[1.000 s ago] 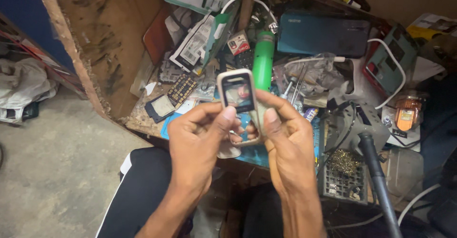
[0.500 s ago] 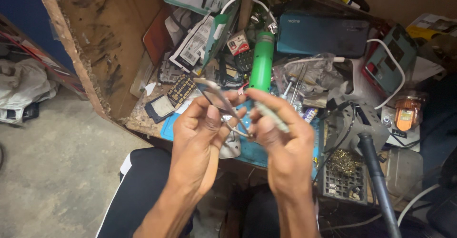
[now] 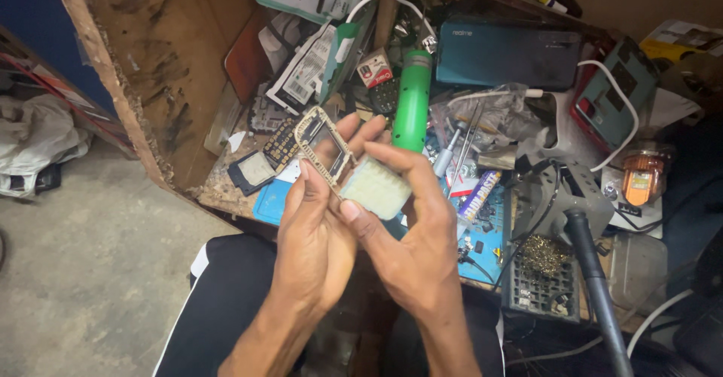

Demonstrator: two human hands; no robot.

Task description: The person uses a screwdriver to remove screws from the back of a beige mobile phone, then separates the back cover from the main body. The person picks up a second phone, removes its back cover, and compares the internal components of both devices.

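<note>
Above a cluttered table (image 3: 226, 189), the left hand (image 3: 312, 249) grips a bare phone frame (image 3: 324, 149) while the right hand (image 3: 414, 249) pinches a pale keypad (image 3: 375, 189) beside it.

We held a gold-edged phone front frame (image 3: 324, 149) in our left hand (image 3: 316, 234), tilted, its window open. Our right hand (image 3: 414, 249) pinched a pale rubber keypad (image 3: 375, 189) just beside the frame's lower end. Behind them the cluttered bench (image 3: 226, 189) carried a green cylindrical tool (image 3: 413, 98), a dark teal box (image 3: 508, 53) and a small screwdriver (image 3: 448, 155).
</note>
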